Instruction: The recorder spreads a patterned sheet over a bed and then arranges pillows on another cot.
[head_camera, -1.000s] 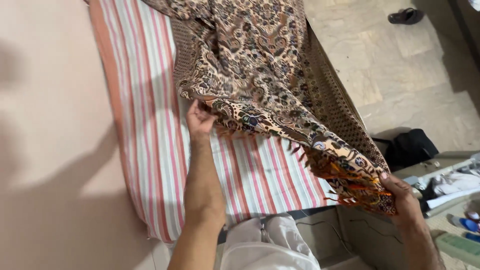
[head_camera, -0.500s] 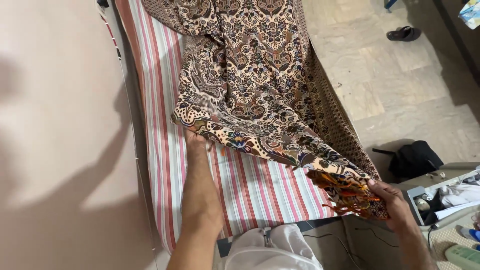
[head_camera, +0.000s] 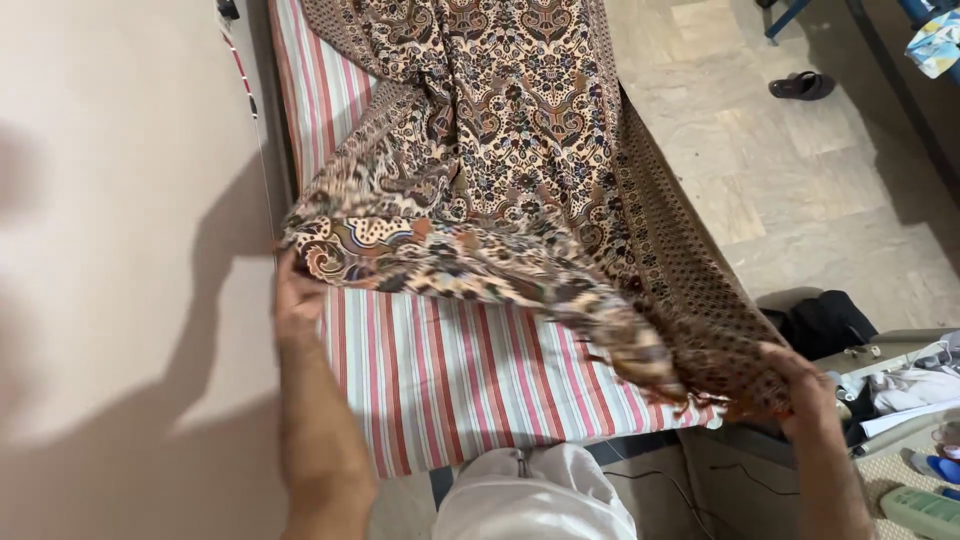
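Nearest the camera, white trousers (head_camera: 535, 495) show at the bottom edge, between the two forearms. The left hand (head_camera: 297, 296) is up beside the pale wall (head_camera: 120, 250), its fingers closed on one corner of the patterned cloth (head_camera: 500, 130); the corner folds over just above the fingertips. The right hand (head_camera: 800, 385) is out past the bed's edge, fingers pinched shut on the other corner, where orange fringe (head_camera: 690, 398) hangs just left of them. Between the two hands the cloth's near edge is lifted, stretched and blurred, clear of the striped sheet (head_camera: 470, 380) underneath. Beyond the fingers the rest of the cloth lies spread up the bed. Right of the right hand sit a black bag (head_camera: 825, 320) and, farther off on the tiled floor (head_camera: 800, 200), a sandal (head_camera: 800, 86).
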